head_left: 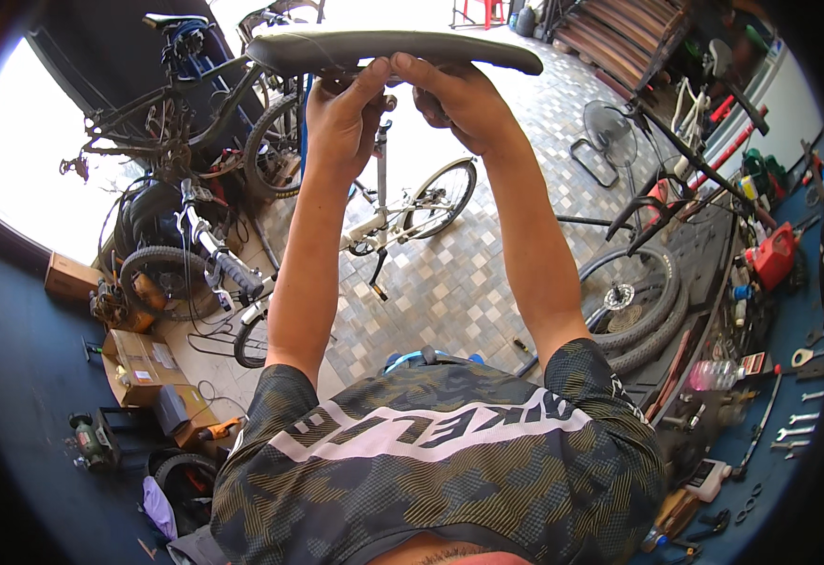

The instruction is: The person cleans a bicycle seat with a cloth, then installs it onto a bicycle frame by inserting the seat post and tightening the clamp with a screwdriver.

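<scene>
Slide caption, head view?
Left hand and right hand hold a dark bicycle saddle above a tiled workshop floor.

Left hand (341, 115) and right hand (464, 102) beneath saddle (398, 43)

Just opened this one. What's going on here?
A person is holding up a black bicycle saddle, with the left hand and right hand close together at its underside. What the fingers are doing there is partly hidden. Beyond the hands, a pale bicycle stands on the tiled floor.
</scene>
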`<move>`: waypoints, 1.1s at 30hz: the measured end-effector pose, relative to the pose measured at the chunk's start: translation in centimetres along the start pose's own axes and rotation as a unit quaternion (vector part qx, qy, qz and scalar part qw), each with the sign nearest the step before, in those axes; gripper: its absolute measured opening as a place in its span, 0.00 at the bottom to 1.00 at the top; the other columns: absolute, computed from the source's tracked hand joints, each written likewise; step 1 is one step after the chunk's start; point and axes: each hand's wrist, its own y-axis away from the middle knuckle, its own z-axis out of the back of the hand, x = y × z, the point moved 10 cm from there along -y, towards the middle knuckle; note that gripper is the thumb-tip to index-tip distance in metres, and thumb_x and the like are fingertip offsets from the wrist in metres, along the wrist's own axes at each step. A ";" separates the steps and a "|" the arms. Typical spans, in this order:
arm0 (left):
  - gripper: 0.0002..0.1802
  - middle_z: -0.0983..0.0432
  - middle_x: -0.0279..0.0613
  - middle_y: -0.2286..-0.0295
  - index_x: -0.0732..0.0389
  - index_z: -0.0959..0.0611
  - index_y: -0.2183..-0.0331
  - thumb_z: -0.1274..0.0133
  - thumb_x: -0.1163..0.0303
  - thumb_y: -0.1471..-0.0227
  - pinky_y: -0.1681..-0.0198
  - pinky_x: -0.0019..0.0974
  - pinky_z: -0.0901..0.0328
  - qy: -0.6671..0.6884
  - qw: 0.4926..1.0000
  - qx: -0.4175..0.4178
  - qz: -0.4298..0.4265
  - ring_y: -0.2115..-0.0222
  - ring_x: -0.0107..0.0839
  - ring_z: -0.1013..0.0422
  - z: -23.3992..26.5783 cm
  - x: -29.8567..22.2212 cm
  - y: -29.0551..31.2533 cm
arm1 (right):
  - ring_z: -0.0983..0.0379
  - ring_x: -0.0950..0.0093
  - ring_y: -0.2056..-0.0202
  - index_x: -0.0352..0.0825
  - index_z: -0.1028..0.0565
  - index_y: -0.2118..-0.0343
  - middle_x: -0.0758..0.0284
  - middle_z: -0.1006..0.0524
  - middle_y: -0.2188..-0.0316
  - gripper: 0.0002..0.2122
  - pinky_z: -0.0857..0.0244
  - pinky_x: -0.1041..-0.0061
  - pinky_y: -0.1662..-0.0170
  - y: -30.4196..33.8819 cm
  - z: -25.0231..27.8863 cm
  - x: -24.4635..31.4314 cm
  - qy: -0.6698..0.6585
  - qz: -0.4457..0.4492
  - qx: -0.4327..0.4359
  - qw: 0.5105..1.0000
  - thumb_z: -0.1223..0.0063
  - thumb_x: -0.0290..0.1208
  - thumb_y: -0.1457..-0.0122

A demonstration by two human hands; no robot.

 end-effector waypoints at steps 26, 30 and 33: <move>0.21 0.22 0.31 0.64 0.56 0.23 0.55 0.32 0.72 0.49 0.71 0.22 0.30 -0.086 0.992 -0.095 0.010 0.69 0.18 0.26 8.9 8.6 -9.8 | 0.37 0.83 0.83 0.34 0.24 0.66 0.71 0.27 0.76 0.07 0.49 0.83 0.83 -10.1 6.2 -12.7 -0.238 -0.081 -0.068 0.965 0.41 0.31 0.41; 0.21 0.22 0.32 0.68 0.61 0.19 0.57 0.29 0.71 0.53 0.77 0.20 0.42 -0.102 0.988 -0.112 0.017 0.75 0.14 0.33 6.6 11.7 -13.3 | 0.39 0.85 0.85 0.34 0.22 0.69 0.75 0.31 0.84 0.06 0.51 0.83 0.83 -13.0 11.2 -12.1 -0.156 -0.075 -0.048 0.984 0.40 0.32 0.42; 0.24 0.22 0.31 0.65 0.60 0.20 0.57 0.28 0.68 0.54 0.73 0.21 0.31 -0.088 0.985 -0.144 0.026 0.69 0.18 0.25 6.3 14.4 -15.3 | 0.41 0.86 0.85 0.35 0.21 0.69 0.77 0.33 0.86 0.06 0.52 0.83 0.83 -15.5 14.5 -11.7 -0.099 -0.086 -0.022 0.991 0.39 0.32 0.43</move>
